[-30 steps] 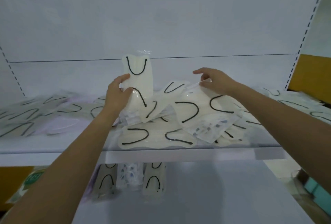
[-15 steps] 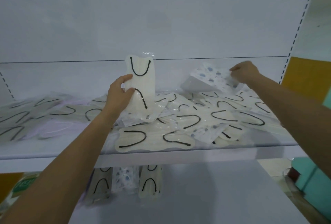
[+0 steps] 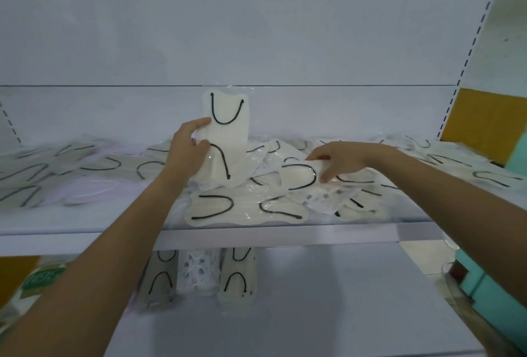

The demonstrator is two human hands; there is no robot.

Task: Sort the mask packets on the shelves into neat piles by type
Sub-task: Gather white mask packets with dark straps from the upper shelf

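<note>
My left hand holds a cream mask packet with black ear loops upright above the jumbled heap on the upper shelf. My right hand reaches into the heap and pinches the edge of another cream packet with black loops. Under it lies a packet with a blue pattern. More cream packets lie flat at the shelf's front edge.
Loose cream packets and a pale lilac one spread over the shelf's left; more lie at the right. On the lower shelf stand three piles: grey, blue-patterned, cream.
My right hand let go of the blue-patterned packet it held up at the right, came back down to the heap and took hold of a cream packet. The left hand stayed put.
</note>
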